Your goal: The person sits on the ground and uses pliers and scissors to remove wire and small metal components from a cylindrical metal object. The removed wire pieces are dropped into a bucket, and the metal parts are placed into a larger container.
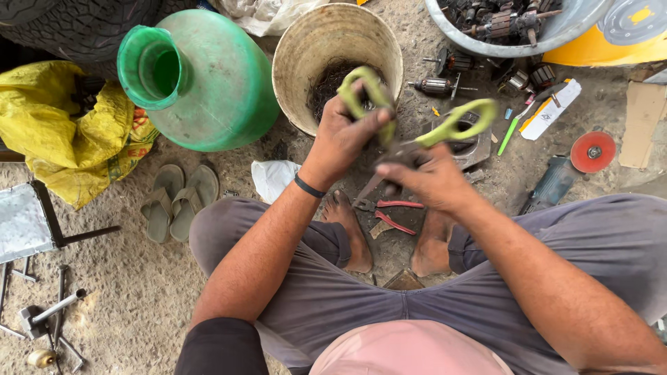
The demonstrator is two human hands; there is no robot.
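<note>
Left hand: the left hand [345,135] is closed around one green handle of the big scissors [417,135], with a black band on the wrist.
Right hand: the right hand [431,179] is closed around the dark middle part of the scissors, near where the blades start.
Scissors: they are held up in the air over the person's bare feet; the two green handles are spread wide apart, and the blade tip points down.
Bucket: a tan bucket [306,52] sits on the ground just behind the hands, with dark tangled wire inside.
Pliers: red-handled pliers [389,214] lie on the ground between the feet.
Jug: a big green jug [215,83] lies on its side left of the bucket.
Sandals: a pair of sandals [179,201] rests near the left knee.
Grinder: a tool with a red disc [593,151] lies to the right.
</note>
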